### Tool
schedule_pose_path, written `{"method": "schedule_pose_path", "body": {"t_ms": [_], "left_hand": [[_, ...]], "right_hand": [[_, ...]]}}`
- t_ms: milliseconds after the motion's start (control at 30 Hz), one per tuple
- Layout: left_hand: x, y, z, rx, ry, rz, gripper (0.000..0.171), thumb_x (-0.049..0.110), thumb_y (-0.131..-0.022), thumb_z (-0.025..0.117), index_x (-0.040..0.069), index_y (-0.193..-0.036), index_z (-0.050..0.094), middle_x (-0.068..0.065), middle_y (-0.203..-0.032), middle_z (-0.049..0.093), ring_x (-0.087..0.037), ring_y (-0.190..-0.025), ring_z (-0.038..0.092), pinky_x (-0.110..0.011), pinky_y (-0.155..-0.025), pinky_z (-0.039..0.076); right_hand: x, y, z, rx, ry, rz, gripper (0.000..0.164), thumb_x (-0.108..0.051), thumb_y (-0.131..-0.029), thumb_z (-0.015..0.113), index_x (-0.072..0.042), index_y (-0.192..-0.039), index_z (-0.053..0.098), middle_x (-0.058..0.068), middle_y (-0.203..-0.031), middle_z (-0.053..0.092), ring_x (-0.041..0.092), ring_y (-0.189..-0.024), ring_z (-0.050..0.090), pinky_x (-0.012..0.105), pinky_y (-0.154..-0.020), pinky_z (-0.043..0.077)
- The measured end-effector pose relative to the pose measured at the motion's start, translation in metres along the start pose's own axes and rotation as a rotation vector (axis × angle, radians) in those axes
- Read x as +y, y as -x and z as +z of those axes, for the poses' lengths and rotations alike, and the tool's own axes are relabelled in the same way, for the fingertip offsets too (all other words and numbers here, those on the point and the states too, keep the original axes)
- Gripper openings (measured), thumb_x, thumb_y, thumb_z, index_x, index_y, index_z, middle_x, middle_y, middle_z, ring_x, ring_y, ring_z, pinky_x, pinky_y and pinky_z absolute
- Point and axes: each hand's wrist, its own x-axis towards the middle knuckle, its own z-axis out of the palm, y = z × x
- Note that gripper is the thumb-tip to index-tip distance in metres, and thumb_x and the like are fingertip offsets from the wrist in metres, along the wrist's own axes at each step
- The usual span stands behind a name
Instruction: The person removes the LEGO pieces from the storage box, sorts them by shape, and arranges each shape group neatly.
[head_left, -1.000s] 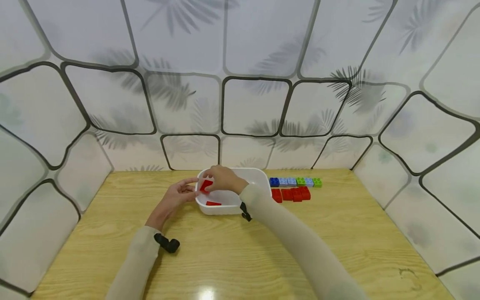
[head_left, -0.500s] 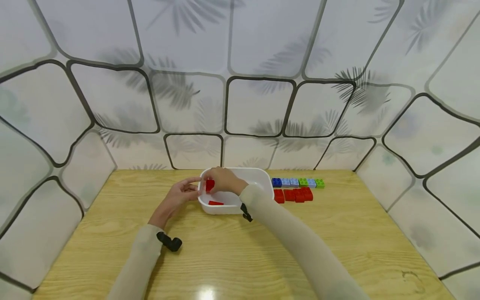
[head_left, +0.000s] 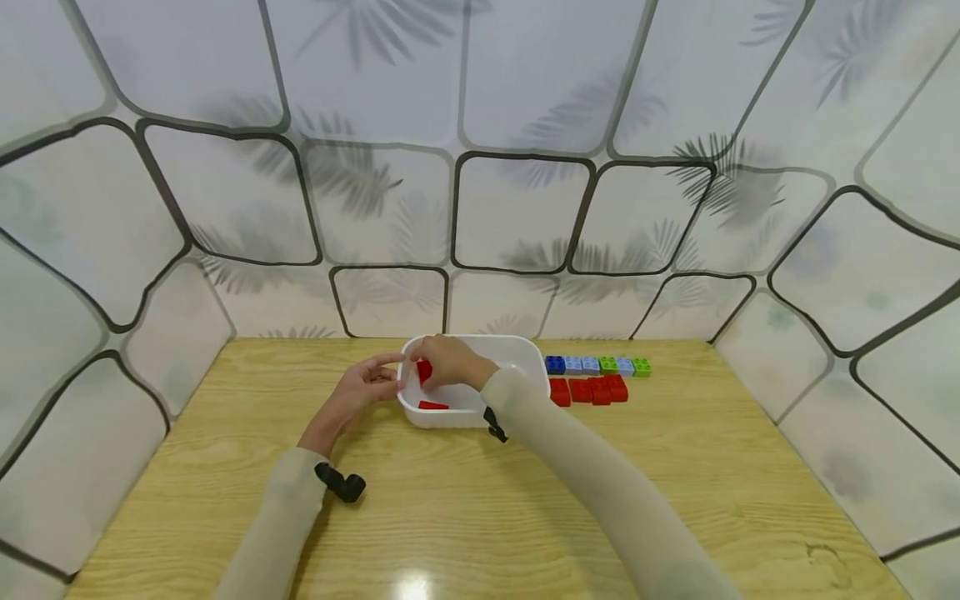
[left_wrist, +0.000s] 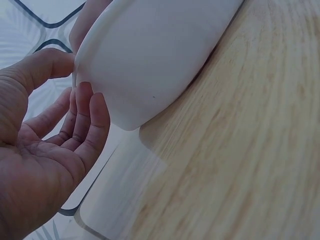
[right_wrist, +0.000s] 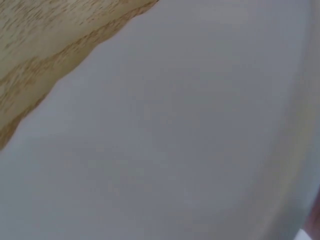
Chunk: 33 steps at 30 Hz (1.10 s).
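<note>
A white plastic tub (head_left: 517,346) stands at the back of the table. My left hand (head_left: 360,395) holds its left end; in the left wrist view the thumb and bent fingers (left_wrist: 82,122) meet the rim and outer wall (left_wrist: 150,60). Inside the tub's left end, my right hand (head_left: 448,363) pinches a red block (head_left: 423,371), mostly hidden by the fingers. Another red block (head_left: 432,406) lies on the tub floor near the front wall. The right wrist view is filled by the tub's pale surface (right_wrist: 165,125), with the red blocks out of sight.
Right of the tub runs a row of studded blocks: dark blue (head_left: 555,365), pale blue (head_left: 590,365) and green (head_left: 642,367). Several red blocks (head_left: 580,390) lie in a row before it. A patterned wall (head_left: 495,300) rises behind the wooden table (head_left: 465,517).
The red block under my right hand has turned and slipped further behind the fingers, lower in the tub. My left hand keeps its place at the tub's end. The head view has shifted slightly.
</note>
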Motion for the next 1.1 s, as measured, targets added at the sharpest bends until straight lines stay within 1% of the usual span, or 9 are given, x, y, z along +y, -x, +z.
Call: {"method": "schedule_pose_path", "body": {"t_ms": [233, 267, 367, 467, 500, 667, 867, 967, 1100], "left_hand": [[0.003, 0.000, 0.001, 0.009, 0.009, -0.011, 0.059, 0.005, -0.096, 0.069, -0.002, -0.150, 0.045, 0.002, -0.099, 0.063, -0.007, -0.089, 0.063, -0.024, -0.082, 0.057], [0.004, 0.000, 0.002, 0.009, 0.010, -0.010, 0.059, 0.005, -0.096, 0.069, -0.002, -0.150, 0.045, 0.002, -0.098, 0.063, -0.007, -0.088, 0.063, -0.025, -0.082, 0.057], [0.004, 0.000, 0.002, 0.011, 0.017, -0.010, 0.059, 0.005, -0.097, 0.068, -0.002, -0.150, 0.044, 0.003, -0.097, 0.063, -0.007, -0.088, 0.063, -0.025, -0.082, 0.057], [0.004, 0.000, 0.002, 0.014, 0.015, -0.015, 0.059, 0.005, -0.097, 0.068, -0.002, -0.150, 0.044, 0.003, -0.097, 0.063, -0.007, -0.088, 0.062, -0.024, -0.081, 0.057], [0.004, 0.000, 0.002, 0.016, 0.014, -0.018, 0.059, 0.004, -0.097, 0.068, -0.002, -0.150, 0.044, 0.003, -0.097, 0.063, -0.006, -0.088, 0.062, -0.024, -0.081, 0.057], [0.004, -0.001, 0.002, 0.014, 0.008, -0.017, 0.059, 0.005, -0.097, 0.068, -0.002, -0.151, 0.044, 0.003, -0.098, 0.062, -0.006, -0.088, 0.062, -0.024, -0.081, 0.057], [0.003, -0.002, 0.002, 0.023, -0.003, -0.019, 0.059, 0.006, -0.096, 0.070, -0.001, -0.150, 0.045, 0.002, -0.098, 0.062, -0.007, -0.088, 0.062, -0.023, -0.080, 0.057], [0.002, -0.002, 0.002, 0.032, -0.014, -0.028, 0.059, 0.006, -0.095, 0.070, 0.000, -0.149, 0.047, 0.002, -0.098, 0.062, -0.007, -0.087, 0.062, -0.023, -0.080, 0.057], [0.001, -0.002, 0.003, 0.035, -0.020, -0.028, 0.058, 0.007, -0.095, 0.071, 0.000, -0.148, 0.047, 0.002, -0.099, 0.062, -0.008, -0.088, 0.061, -0.023, -0.081, 0.057]], "right_hand": [[0.001, 0.001, -0.001, -0.025, 0.018, -0.005, 0.040, -0.016, -0.083, 0.081, -0.010, -0.122, 0.072, 0.006, -0.119, 0.067, 0.018, -0.102, 0.059, 0.031, -0.091, 0.051], [0.006, -0.002, 0.002, -0.010, 0.022, -0.024, 0.040, -0.018, -0.082, 0.082, -0.011, -0.119, 0.073, 0.005, -0.116, 0.067, 0.018, -0.100, 0.058, 0.030, -0.088, 0.050], [0.005, 0.002, 0.000, 0.000, 0.034, -0.037, 0.041, -0.018, -0.081, 0.081, -0.008, -0.120, 0.072, 0.006, -0.115, 0.065, 0.020, -0.102, 0.059, 0.031, -0.090, 0.050], [0.005, 0.006, 0.000, 0.020, 0.043, -0.052, 0.044, -0.016, -0.080, 0.081, -0.006, -0.122, 0.071, 0.008, -0.117, 0.065, 0.022, -0.107, 0.060, 0.032, -0.096, 0.050], [0.001, 0.011, -0.004, 0.010, 0.046, -0.040, 0.045, -0.014, -0.082, 0.081, -0.004, -0.124, 0.070, 0.009, -0.120, 0.065, 0.023, -0.110, 0.060, 0.033, -0.099, 0.049], [0.004, 0.020, -0.003, 0.057, 0.062, -0.061, 0.042, -0.018, -0.083, 0.082, -0.007, -0.121, 0.068, 0.007, -0.116, 0.064, 0.020, -0.106, 0.060, 0.033, -0.094, 0.051], [0.009, 0.037, -0.009, 0.122, -0.011, -0.108, 0.040, -0.018, -0.085, 0.081, -0.005, -0.120, 0.065, 0.008, -0.115, 0.064, 0.020, -0.103, 0.060, 0.034, -0.092, 0.053], [0.015, 0.048, -0.012, 0.146, -0.060, -0.108, 0.042, -0.016, -0.085, 0.080, -0.005, -0.122, 0.064, 0.007, -0.116, 0.063, 0.021, -0.104, 0.060, 0.034, -0.094, 0.053], [0.027, 0.066, -0.018, 0.206, -0.121, -0.103, 0.044, -0.013, -0.084, 0.080, -0.005, -0.123, 0.062, 0.007, -0.116, 0.063, 0.023, -0.107, 0.060, 0.036, -0.097, 0.052]]}}
